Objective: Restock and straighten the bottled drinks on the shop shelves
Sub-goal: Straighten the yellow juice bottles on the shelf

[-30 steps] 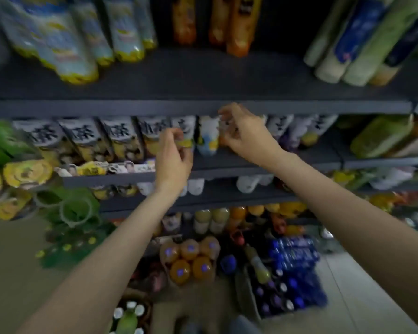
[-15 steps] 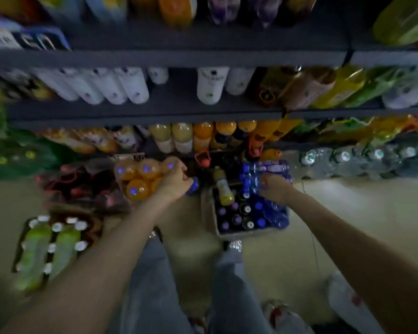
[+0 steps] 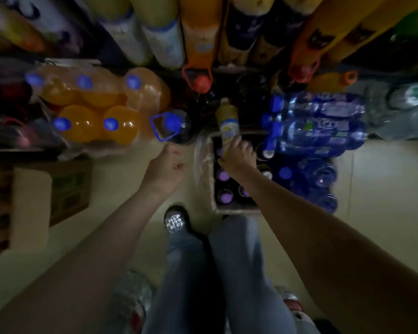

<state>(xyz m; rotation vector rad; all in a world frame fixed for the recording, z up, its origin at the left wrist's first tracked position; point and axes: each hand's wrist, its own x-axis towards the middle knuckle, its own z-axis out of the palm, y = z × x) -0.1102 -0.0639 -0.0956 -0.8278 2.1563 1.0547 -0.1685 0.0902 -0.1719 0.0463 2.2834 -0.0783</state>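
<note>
I look straight down at the floor in front of the shelves. My right hand [image 3: 238, 155] grips the lower end of a yellow bottle [image 3: 227, 120] with a white label, over an open cardboard box [image 3: 237, 209] of dark bottles with purple caps [image 3: 223, 175]. My left hand [image 3: 165, 166] hangs over the bare floor left of the box, its fingers loosely curled and holding nothing. Large bottles on the bottom shelf [image 3: 198, 32] fill the top of the view.
A wrapped pack of orange drinks [image 3: 94, 109] with blue caps stands at the left, a dark jug with a blue handle [image 3: 171, 126] beside it. Wrapped blue water bottles [image 3: 316, 124] lie right of the box. A cardboard carton [image 3: 58, 189] sits far left. My legs stand below.
My view dropped from the upper shelves to the floor. Both hands left the shelf bottles and came down; the right one took hold of the yellow bottle at the box.
</note>
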